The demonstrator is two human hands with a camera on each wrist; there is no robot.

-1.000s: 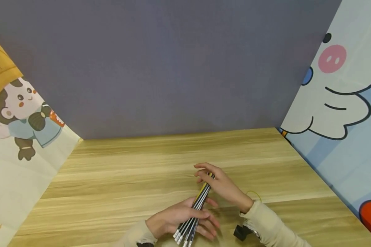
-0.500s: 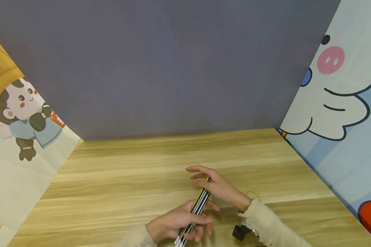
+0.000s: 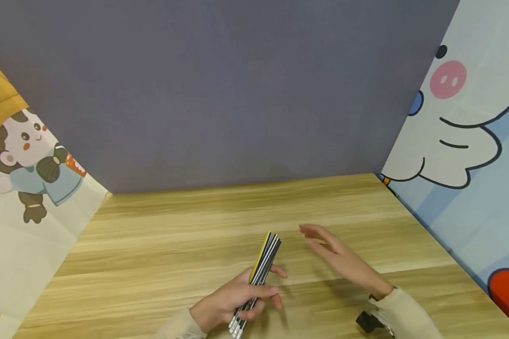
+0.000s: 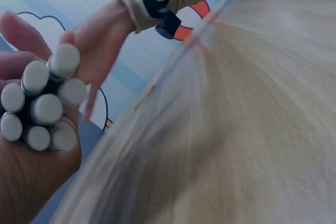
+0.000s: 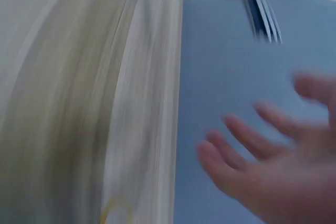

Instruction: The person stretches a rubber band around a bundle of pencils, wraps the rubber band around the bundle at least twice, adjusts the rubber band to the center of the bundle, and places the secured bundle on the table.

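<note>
In the head view my left hand (image 3: 231, 296) grips a bundle of pencils (image 3: 266, 256), black and white striped with a yellow edge on one side. The bundle tilts up and away from me, its silvery ends toward the front of the table. Round white eraser ends (image 4: 46, 109) face the left wrist camera, packed close together. To the right, my right hand (image 3: 337, 254) is held apart from the bundle, fingers extended and holding nothing. The right wrist view shows those spread fingers (image 5: 244, 137), blurred.
A thin yellow rubber band (image 4: 145, 97) lies on the wooden table (image 3: 174, 235); my right forearm hides it in the head view. A grey panel (image 3: 237, 94) stands at the back, with cartoon-printed sheets (image 3: 458, 155) at both sides. A black wrist device (image 3: 368, 321) sits under the right sleeve.
My right hand has left the far ends of the pencils and moved right, baring them. My left hand still holds the bundle and has shifted slightly left; the pencils sit closer together than one second ago.
</note>
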